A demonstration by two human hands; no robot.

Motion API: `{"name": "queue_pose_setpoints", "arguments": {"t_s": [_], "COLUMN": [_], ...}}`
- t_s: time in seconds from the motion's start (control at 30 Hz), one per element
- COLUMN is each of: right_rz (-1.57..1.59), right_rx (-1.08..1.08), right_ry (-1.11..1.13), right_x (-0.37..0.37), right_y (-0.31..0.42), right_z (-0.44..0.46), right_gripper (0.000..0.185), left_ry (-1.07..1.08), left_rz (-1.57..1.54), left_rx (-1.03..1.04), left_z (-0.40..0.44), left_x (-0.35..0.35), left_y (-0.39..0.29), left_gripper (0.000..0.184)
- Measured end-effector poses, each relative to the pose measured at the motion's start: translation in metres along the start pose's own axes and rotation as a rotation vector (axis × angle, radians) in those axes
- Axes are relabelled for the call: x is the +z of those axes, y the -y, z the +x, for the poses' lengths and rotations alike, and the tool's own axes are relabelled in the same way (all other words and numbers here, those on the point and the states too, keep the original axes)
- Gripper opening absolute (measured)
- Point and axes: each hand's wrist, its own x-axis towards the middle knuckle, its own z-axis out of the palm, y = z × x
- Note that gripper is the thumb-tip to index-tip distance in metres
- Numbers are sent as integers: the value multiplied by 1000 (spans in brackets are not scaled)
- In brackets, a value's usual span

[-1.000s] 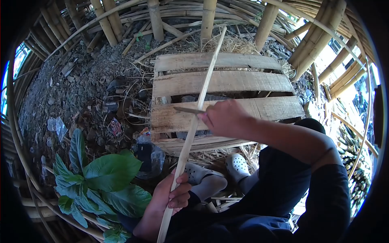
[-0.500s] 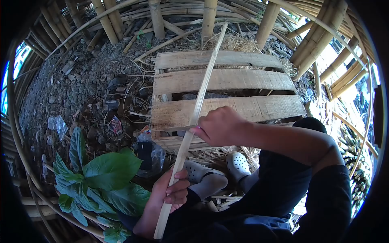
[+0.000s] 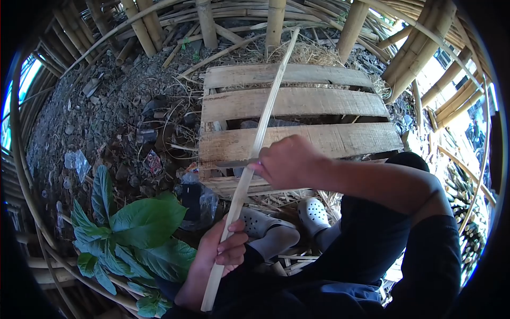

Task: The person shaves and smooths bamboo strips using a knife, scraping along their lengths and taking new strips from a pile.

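Note:
A long, pale split-bamboo strip [image 3: 270, 106] runs up and away from my lap, its far end over the wooden slatted crate. My left hand [image 3: 232, 248] is wrapped around its lower part, close to my body. Farther up, my right hand [image 3: 289, 161] is closed at the strip's side, with a knife in its grip. The thin knife blade [image 3: 231, 164] sticks out to the left across the strip; the handle is hidden in my fingers.
The slatted wooden crate [image 3: 297, 139] stands in front of my feet in grey clogs [image 3: 313, 215]. A leafy green plant [image 3: 143, 223] grows at left. Bamboo posts [image 3: 275, 24] ring the littered ground, and a pile of cut bamboo [image 3: 467, 239] lies at right.
The knife blade now shows to the left of the strip, where it was barely visible before. My right hand has shifted very slightly; my left hand keeps its hold.

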Motion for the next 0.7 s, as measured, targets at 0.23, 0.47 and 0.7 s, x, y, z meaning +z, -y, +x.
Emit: {"name": "queue_pose_setpoints", "arguments": {"t_s": [0.23,0.47,0.7], "right_rz": [-92,-92,-45], "right_rx": [-57,5,-39], "right_ry": [123,39,-47], "right_x": [-8,-3,-2], "right_y": [3,-13,-26], "right_z": [0,5,11], "right_gripper": [33,38,53], "left_ry": [2,-13,-44], "left_rz": [37,88,174], "left_rx": [7,3,-28], "left_z": [-1,-2,-4], "left_x": [0,-1,0], "left_y": [1,2,2], "left_gripper": [30,33,36]}}
